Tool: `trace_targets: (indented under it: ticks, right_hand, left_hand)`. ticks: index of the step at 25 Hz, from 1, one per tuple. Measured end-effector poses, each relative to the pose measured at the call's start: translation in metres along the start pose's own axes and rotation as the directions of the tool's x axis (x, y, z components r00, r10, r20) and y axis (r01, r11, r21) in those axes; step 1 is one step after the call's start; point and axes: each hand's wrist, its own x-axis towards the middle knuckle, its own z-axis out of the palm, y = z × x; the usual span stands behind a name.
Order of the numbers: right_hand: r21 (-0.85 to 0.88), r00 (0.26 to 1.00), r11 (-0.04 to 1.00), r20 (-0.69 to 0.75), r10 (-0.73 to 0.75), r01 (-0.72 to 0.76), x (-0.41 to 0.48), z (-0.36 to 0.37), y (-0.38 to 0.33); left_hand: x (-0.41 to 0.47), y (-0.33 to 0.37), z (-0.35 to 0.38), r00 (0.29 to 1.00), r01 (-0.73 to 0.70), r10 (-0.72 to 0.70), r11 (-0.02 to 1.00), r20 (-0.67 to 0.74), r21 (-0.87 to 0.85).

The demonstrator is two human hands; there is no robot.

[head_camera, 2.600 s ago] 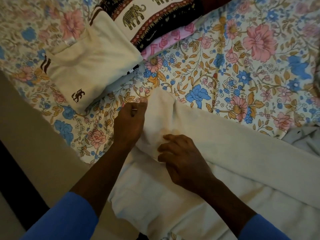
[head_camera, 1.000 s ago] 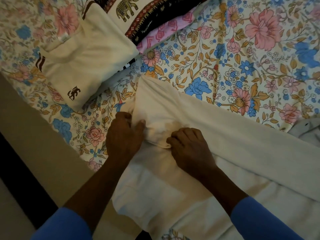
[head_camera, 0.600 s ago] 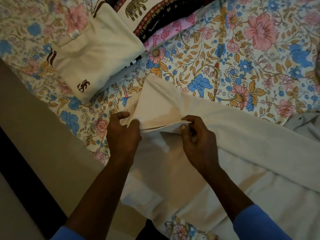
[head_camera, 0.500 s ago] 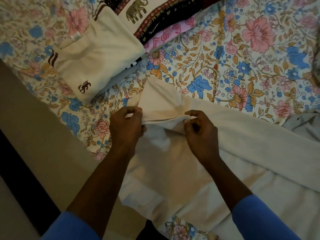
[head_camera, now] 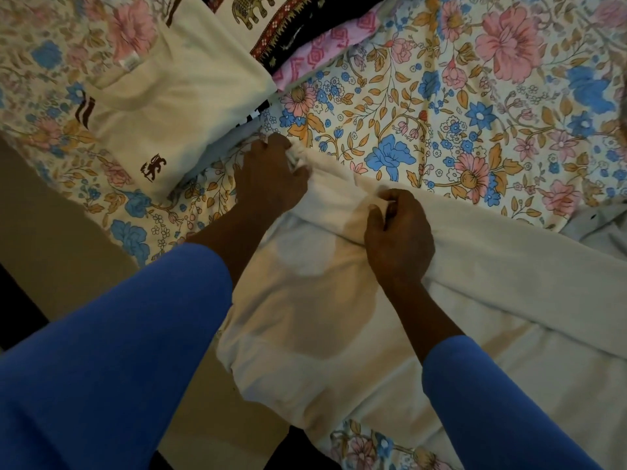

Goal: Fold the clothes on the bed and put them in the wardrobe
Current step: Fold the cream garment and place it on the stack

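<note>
Mid-fold: fingers of left hand (head_camera: 271, 179) and right hand (head_camera: 399, 234) pinch cream cotton garment (head_camera: 305, 310) at its bunched edge; next, likely lay it flat.

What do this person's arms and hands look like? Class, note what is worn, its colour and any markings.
Both the left hand and right hand are bare, with no gloves, rings or watch visible. The left sleeve and right sleeve are plain blue, end short of the wrists, and bear no visible markings.
</note>
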Motion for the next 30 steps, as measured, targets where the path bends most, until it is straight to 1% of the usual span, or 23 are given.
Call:
trace_targets:
  ticks: [2, 3, 5, 7, 8, 10, 11, 12, 13, 14, 16, 18, 20, 21, 22, 23, 24, 25, 26, 27, 28, 29, 30]
  right_hand:
    - [-0.018, 0.997, 0.998, -0.043, -0.058, 0.057, -0.007, 0.001, 0.007]
    - [-0.033, 0.991, 0.993, -0.059, -0.116, 0.115, -0.015, -0.001, 0.010]
    - [-0.104, 0.961, 0.957, -0.039, -0.275, 0.270, -0.041, -0.013, 0.021]
    - [-0.133, 0.923, 0.913, 0.064, -0.380, 0.385, -0.074, -0.029, 0.036]
    - [-0.147, 0.906, 0.896, 0.130, -0.402, 0.419, -0.093, -0.035, 0.047]
    - [-0.187, 0.886, 0.878, 0.248, -0.392, 0.441, -0.134, -0.047, 0.069]
    - [-0.209, 0.873, 0.867, 0.303, -0.383, 0.453, -0.152, -0.050, 0.078]
    - [-0.223, 0.851, 0.850, 0.359, -0.384, 0.478, -0.168, -0.052, 0.086]
    - [-0.225, 0.828, 0.833, 0.398, -0.395, 0.505, -0.182, -0.054, 0.092]
    - [-0.211, 0.815, 0.826, 0.407, -0.412, 0.522, -0.196, -0.057, 0.097]
    - [-0.191, 0.816, 0.821, 0.361, -0.452, 0.539, -0.221, -0.067, 0.101]
    - [-0.225, 0.835, 0.818, 0.307, -0.456, 0.529, -0.246, -0.073, 0.109]
    - [-0.305, 0.900, 0.851, 0.230, -0.370, 0.428, -0.266, -0.078, 0.122]
    - [-0.339, 0.944, 0.882, 0.158, -0.289, 0.326, -0.271, -0.080, 0.130]
    - [-0.347, 0.975, 0.911, 0.082, -0.207, 0.222, -0.273, -0.081, 0.138]
    - [-0.341, 0.988, 0.928, 0.024, -0.153, 0.152, -0.274, -0.082, 0.144]
    - [-0.334, 0.991, 0.935, -0.017, -0.131, 0.118, -0.274, -0.084, 0.151]
    - [-0.318, 0.991, 0.943, -0.050, -0.125, 0.103, -0.275, -0.085, 0.157]
    - [-0.276, 0.990, 0.958, -0.087, -0.112, 0.084, -0.276, -0.086, 0.158]
    - [-0.208, 0.987, 0.977, -0.144, -0.065, 0.034, -0.280, -0.086, 0.157]
    - [-0.121, 0.971, 0.991, -0.236, 0.028, -0.058, -0.283, -0.086, 0.151]
    - [-0.015, 0.916, 0.978, -0.355, 0.187, -0.206, -0.283, -0.090, 0.148]
    - [0.102, 0.793, 0.919, -0.475, 0.382, -0.381, -0.279, -0.096, 0.150]
  left_hand:
    - [-0.022, -0.005, 0.009, 0.990, -0.006, 0.008, 1.000, -0.144, 0.011]
    - [-0.040, -0.006, 0.010, 0.976, -0.006, 0.002, 1.000, -0.217, -0.018]
    - [-0.093, -0.014, 0.015, 0.958, -0.016, -0.007, 0.997, -0.287, -0.077]
    - [-0.151, -0.035, 0.027, 0.953, 0.023, -0.056, 0.993, -0.297, -0.112]
    - [-0.179, -0.050, 0.034, 0.948, 0.068, -0.097, 0.992, -0.304, -0.104]
    - [-0.225, -0.077, 0.038, 0.933, 0.159, -0.179, 0.983, -0.313, -0.088]
    - [-0.235, -0.087, 0.036, 0.928, 0.188, -0.219, 0.974, -0.300, -0.127]
    - [-0.239, -0.095, 0.031, 0.924, 0.229, -0.281, 0.950, -0.260, -0.212]
    - [-0.239, -0.102, 0.026, 0.916, 0.285, -0.349, 0.913, -0.196, -0.292]
    - [-0.239, -0.106, 0.022, 0.908, 0.344, -0.401, 0.879, -0.119, -0.331]
    - [-0.244, -0.111, 0.015, 0.909, 0.399, -0.418, 0.865, 0.005, -0.303]
    - [-0.259, -0.118, 0.016, 0.919, 0.393, -0.384, 0.865, 0.090, -0.311]
    - [-0.279, -0.132, 0.023, 0.922, 0.386, -0.363, 0.833, 0.135, -0.397]
    - [-0.285, -0.140, 0.022, 0.915, 0.396, -0.384, 0.795, 0.124, -0.460]
    - [-0.285, -0.147, 0.020, 0.900, 0.408, -0.423, 0.737, 0.104, -0.539]
    - [-0.284, -0.152, 0.018, 0.879, 0.410, -0.470, 0.658, 0.081, -0.632]
    - [-0.282, -0.154, 0.016, 0.854, 0.403, -0.518, 0.596, 0.051, -0.695]
    - [-0.281, -0.151, 0.015, 0.825, 0.399, -0.565, 0.615, -0.028, -0.680]
    - [-0.283, -0.144, 0.013, 0.794, 0.413, -0.591, 0.700, -0.146, -0.583]
    - [-0.292, -0.130, 0.011, 0.787, 0.418, -0.557, 0.798, -0.266, -0.435]
    - [-0.304, -0.115, 0.008, 0.820, 0.366, -0.448, 0.889, -0.357, -0.275]
    - [-0.317, -0.095, 0.008, 0.895, 0.217, -0.263, 0.962, -0.359, -0.164]
    - [-0.330, -0.075, 0.014, 0.960, 0.007, -0.040, 0.993, -0.276, -0.120]
